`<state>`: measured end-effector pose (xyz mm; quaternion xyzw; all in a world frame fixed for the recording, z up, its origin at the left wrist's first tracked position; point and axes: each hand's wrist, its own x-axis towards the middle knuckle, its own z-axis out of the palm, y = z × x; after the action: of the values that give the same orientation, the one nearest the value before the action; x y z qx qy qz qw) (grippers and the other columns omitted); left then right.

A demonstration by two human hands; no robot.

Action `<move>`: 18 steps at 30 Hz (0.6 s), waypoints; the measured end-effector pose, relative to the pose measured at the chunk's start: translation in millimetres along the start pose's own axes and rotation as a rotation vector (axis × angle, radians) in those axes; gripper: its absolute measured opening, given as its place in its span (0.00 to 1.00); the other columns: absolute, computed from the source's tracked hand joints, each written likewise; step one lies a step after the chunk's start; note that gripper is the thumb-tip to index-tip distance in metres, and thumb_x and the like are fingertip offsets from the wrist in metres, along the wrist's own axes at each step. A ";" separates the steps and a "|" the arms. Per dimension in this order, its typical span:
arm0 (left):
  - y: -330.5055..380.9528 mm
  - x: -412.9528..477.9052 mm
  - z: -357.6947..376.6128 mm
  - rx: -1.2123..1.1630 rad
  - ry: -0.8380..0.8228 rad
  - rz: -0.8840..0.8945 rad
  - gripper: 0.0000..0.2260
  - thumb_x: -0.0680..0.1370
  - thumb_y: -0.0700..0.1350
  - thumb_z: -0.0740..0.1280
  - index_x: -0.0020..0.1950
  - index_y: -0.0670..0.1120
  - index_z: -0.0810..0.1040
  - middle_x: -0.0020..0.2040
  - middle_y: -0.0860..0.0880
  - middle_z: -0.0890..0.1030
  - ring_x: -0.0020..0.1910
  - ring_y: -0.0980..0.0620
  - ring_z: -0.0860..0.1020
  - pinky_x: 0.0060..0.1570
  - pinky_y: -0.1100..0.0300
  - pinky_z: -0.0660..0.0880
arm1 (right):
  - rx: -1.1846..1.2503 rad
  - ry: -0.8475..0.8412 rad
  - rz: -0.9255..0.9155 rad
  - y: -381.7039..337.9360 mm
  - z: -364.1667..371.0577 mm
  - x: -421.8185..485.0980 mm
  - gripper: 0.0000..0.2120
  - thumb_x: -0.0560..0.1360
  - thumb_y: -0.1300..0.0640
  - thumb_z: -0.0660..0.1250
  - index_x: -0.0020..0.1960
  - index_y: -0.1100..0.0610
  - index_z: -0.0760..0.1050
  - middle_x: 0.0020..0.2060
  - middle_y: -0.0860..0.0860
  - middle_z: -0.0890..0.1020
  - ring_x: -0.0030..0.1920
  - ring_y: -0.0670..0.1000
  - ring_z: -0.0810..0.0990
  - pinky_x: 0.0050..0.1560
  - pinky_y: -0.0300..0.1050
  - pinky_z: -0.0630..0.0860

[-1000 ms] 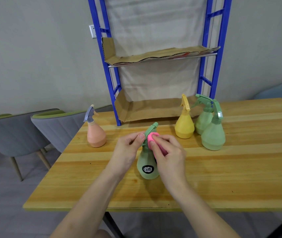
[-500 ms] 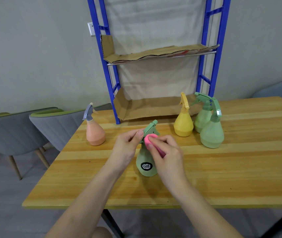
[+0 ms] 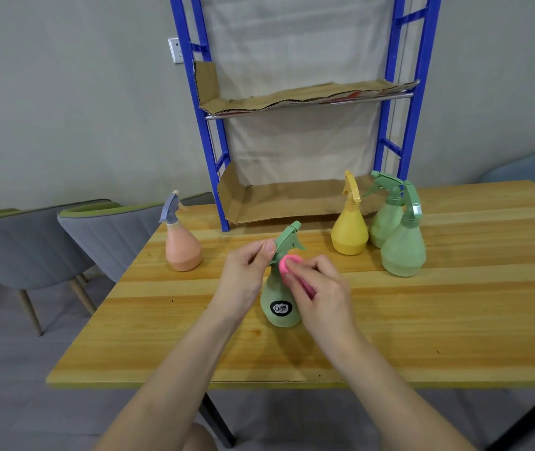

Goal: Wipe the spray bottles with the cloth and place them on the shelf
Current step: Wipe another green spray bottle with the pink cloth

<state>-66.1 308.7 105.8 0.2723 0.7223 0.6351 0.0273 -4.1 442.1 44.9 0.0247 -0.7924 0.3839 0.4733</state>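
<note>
A green spray bottle [image 3: 280, 307] with a black label stands upright on the wooden table [image 3: 422, 320] in front of me. My left hand [image 3: 243, 275] pinches the back of its green trigger head. My right hand [image 3: 321, 288] holds a pink cloth [image 3: 287, 265] and presses it against the bottle's neck. An orange bottle [image 3: 183, 249] stands at the left. A yellow bottle [image 3: 349, 231] and two green bottles [image 3: 403, 245] stand at the right. The blue shelf [image 3: 209, 151] with cardboard-lined levels rises behind them.
Grey chairs [image 3: 103, 236] stand left of the table, and another chair [image 3: 533, 167] shows at the far right. The shelf's lower cardboard tray [image 3: 279, 200] sits at table height, the upper one [image 3: 292, 99] well above it.
My right hand has shifted the pink cloth slightly along the bottle's neck. The left hand keeps its pinch on the trigger head. The other bottles have not moved.
</note>
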 end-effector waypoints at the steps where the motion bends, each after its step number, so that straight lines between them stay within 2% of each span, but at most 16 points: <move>1: -1.0 0.0 0.7 0.000 0.007 0.000 0.13 0.87 0.46 0.61 0.61 0.49 0.85 0.55 0.53 0.88 0.58 0.54 0.84 0.60 0.63 0.78 | -0.012 -0.024 -0.001 2.5 -2.4 -3.1 0.11 0.78 0.63 0.74 0.60 0.60 0.86 0.47 0.52 0.82 0.52 0.48 0.84 0.55 0.42 0.82; 5: -1.5 -1.4 2.2 0.003 0.022 -0.013 0.12 0.87 0.47 0.61 0.60 0.51 0.86 0.55 0.52 0.88 0.59 0.53 0.84 0.62 0.61 0.78 | -0.004 -0.076 0.089 5.5 -10.1 -6.6 0.11 0.78 0.62 0.75 0.59 0.58 0.86 0.48 0.49 0.82 0.52 0.39 0.81 0.55 0.37 0.80; 8: -0.1 -3.2 3.5 0.004 0.026 -0.006 0.13 0.87 0.47 0.61 0.60 0.50 0.86 0.54 0.53 0.88 0.58 0.53 0.84 0.61 0.60 0.78 | 0.017 -0.003 0.164 -2.5 -8.8 -2.3 0.12 0.77 0.63 0.77 0.59 0.56 0.87 0.49 0.47 0.83 0.51 0.40 0.82 0.54 0.33 0.78; 11: 1.6 -3.9 5.0 0.006 0.046 0.004 0.13 0.87 0.46 0.61 0.56 0.55 0.86 0.53 0.53 0.88 0.57 0.52 0.84 0.59 0.61 0.78 | 0.029 0.017 0.142 -10.2 1.1 1.2 0.10 0.77 0.62 0.76 0.58 0.57 0.87 0.51 0.48 0.83 0.53 0.40 0.82 0.57 0.31 0.77; 15: 2.7 -3.3 5.1 0.024 0.061 0.013 0.14 0.87 0.45 0.62 0.53 0.58 0.85 0.51 0.52 0.88 0.55 0.51 0.83 0.56 0.60 0.78 | 0.033 -0.022 0.294 -14.4 7.8 9.1 0.06 0.78 0.58 0.76 0.55 0.56 0.88 0.48 0.46 0.81 0.50 0.42 0.81 0.52 0.30 0.76; 18: 0.8 -2.4 3.2 0.040 0.054 0.016 0.13 0.87 0.45 0.62 0.55 0.56 0.85 0.52 0.52 0.88 0.56 0.51 0.83 0.59 0.56 0.78 | 0.088 -0.113 0.416 -15.9 -1.6 22.0 0.04 0.79 0.56 0.74 0.47 0.53 0.88 0.42 0.47 0.82 0.46 0.43 0.81 0.49 0.35 0.75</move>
<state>-62.5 310.6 105.2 0.2614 0.7331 0.6278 -0.0025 -8.7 439.0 71.5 -0.0970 -0.7882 0.5057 0.3370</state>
